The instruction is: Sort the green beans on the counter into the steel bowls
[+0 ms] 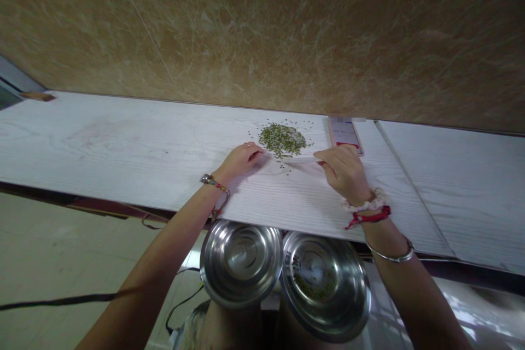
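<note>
Phone [343,130] lay at the table's [123,147] far edge, by the brown marbled wall [262,33]. Black cable [61,301] crossed the view over pale tiled floor [45,246], lower left.

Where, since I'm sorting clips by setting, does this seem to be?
Indoors, perhaps a workroom: a white ledge runs along a marbled wall, seeds lie heaped on it, and two steel bowls sit by its edge.

the phone [343,132], far and to the right, shows digits too blurred to read surely.
</note>
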### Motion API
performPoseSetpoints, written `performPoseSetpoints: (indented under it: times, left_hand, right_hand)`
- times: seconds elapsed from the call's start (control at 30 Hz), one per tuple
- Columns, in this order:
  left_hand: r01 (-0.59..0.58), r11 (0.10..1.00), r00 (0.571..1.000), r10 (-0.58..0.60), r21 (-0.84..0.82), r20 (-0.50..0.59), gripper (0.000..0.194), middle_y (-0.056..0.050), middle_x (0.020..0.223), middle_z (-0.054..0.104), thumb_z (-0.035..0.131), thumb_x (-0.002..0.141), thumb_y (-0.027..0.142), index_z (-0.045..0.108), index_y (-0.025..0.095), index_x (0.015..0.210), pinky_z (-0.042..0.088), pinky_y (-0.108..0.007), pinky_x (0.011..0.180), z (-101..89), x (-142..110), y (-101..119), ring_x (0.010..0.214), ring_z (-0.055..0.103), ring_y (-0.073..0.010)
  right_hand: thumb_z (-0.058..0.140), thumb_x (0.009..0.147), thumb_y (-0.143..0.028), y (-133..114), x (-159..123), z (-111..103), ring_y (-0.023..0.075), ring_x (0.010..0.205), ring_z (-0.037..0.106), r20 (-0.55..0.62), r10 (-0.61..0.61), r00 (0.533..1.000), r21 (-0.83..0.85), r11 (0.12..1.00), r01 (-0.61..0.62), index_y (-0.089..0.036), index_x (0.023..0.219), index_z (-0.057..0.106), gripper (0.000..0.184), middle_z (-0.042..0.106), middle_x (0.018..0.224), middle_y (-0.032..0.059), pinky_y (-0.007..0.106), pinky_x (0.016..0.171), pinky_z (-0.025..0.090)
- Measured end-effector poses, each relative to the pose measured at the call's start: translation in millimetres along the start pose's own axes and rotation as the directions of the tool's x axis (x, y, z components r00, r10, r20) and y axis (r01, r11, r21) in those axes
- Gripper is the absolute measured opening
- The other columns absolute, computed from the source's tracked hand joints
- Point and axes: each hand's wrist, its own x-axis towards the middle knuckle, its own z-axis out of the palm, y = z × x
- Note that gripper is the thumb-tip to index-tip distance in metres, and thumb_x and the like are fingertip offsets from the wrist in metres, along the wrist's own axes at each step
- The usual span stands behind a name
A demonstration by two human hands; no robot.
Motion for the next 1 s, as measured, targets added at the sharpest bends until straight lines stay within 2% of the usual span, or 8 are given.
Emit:
performPoseSetpoints:
  times: [0.23,0.37,0.6,0.77,1.0]
  left_hand:
    - [0.003,1.0,1.0,-0.003,0.007,0.002,0.018,-0.006,0.09,0.066,0.046,0.085,0.014,0.063,0.019,0.09,0.049,-0.033,0.082,0.8,-0.1,-1.1,0.086,0.06,-0.0169]
    - [0.007,1.0,1.0,-0.007,0.006,-0.006,0.019,-0.006,0.089,0.066,0.046,0.085,0.014,0.063,0.019,0.089,0.049,-0.034,0.082,1.9,0.1,-2.0,0.086,0.06,-0.0169]
    - [-0.008,1.0,1.0,0.008,-0.004,-0.019,0.019,-0.005,0.09,0.067,0.046,0.084,0.015,0.063,0.02,0.09,0.049,-0.033,0.082,3.5,-0.3,-4.0,0.085,0.06,-0.0164]
    - [-0.009,1.0,1.0,0.009,0.014,-0.006,0.02,-0.007,0.092,0.067,0.045,0.084,0.016,0.063,0.017,0.092,0.049,-0.033,0.082,2.0,-0.1,-3.1,0.086,0.06,-0.0171]
    - [-0.026,0.999,1.0,0.027,0.037,-0.017,0.021,-0.005,0.091,0.067,0.045,0.083,0.014,0.064,0.018,0.091,0.049,-0.031,0.08,1.3,-0.9,-3.3,0.084,0.06,-0.0154]
  right_hand:
    - [0.049,0.085,-0.014,0.3,-0.4,0.7,0.0157,0.072,0.061,0.06,-0.005,0.998,-0.004,1.0,0.005,-0.022,0.085,0.062,0.015,0.069,0.074,0.001,0.034,0.073,0.041]
    - [0.05,0.084,-0.012,-1.2,0.4,-0.8,0.0154,0.071,0.061,0.037,-0.051,0.998,0.028,0.998,0.05,-0.022,0.086,0.061,0.015,0.068,0.072,0.0009,0.033,0.072,0.041]
    - [0.05,0.084,-0.011,-2.0,1.0,0.3,0.0151,0.072,0.06,0.033,-0.034,0.999,0.073,0.997,0.031,-0.022,0.087,0.061,0.016,0.068,0.073,0.0004,0.033,0.072,0.042]
    - [0.049,0.083,-0.009,-4.4,2.8,3.8,0.0148,0.072,0.06,0.011,-0.05,0.999,0.139,0.989,0.048,-0.022,0.086,0.061,0.018,0.067,0.071,0.0003,0.032,0.072,0.041]
    - [0.047,0.082,-0.008,-5.9,4.1,4.1,0.0158,0.076,0.061,0.108,0.012,0.994,0.171,0.985,-0.03,-0.023,0.081,0.061,0.02,0.068,0.072,0.0002,0.034,0.076,0.041]
